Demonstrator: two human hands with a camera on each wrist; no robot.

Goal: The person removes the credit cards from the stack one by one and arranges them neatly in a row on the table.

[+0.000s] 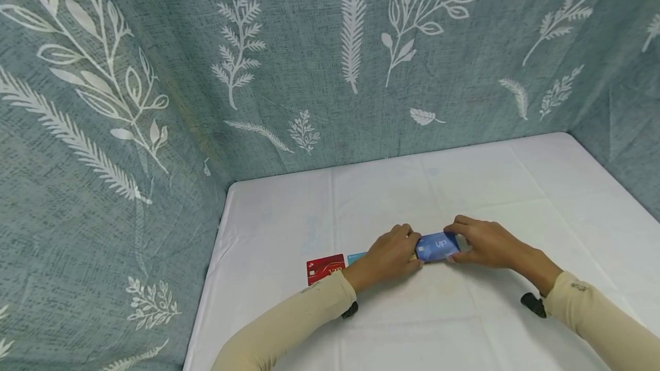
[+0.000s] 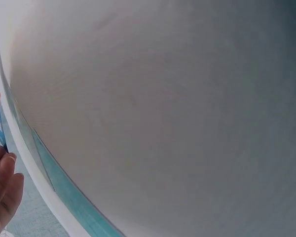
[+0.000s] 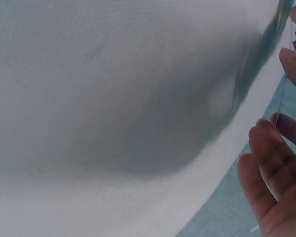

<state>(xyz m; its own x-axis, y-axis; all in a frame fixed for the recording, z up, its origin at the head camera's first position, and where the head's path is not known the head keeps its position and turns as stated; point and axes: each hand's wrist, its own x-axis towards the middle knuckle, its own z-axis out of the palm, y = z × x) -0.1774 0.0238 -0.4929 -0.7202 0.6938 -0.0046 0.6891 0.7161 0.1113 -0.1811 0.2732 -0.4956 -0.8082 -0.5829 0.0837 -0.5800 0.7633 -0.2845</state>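
Observation:
Both hands hold a blue card [image 1: 437,247] marked "VIP", raised close over the white table. My left hand [image 1: 389,253] pinches its left end; in the left wrist view, fingers [image 2: 7,185] and thumb show at the frame's edge with a blue sliver of card between. My right hand [image 1: 487,242] grips the right end between thumb and fingers. Seen from the right wrist, the card is a thin edge [image 3: 282,94] running up from the fingertips. A yellowish edge [image 1: 413,256] peeks out by the left fingertips, mostly hidden.
A red card [image 1: 325,267] with gold lettering lies left of the left hand. Beside it, a light blue card [image 1: 356,256] is mostly covered by that hand. Leaf-patterned curtains [image 1: 309,44] enclose the white-covered table [image 1: 278,210] at the back and sides.

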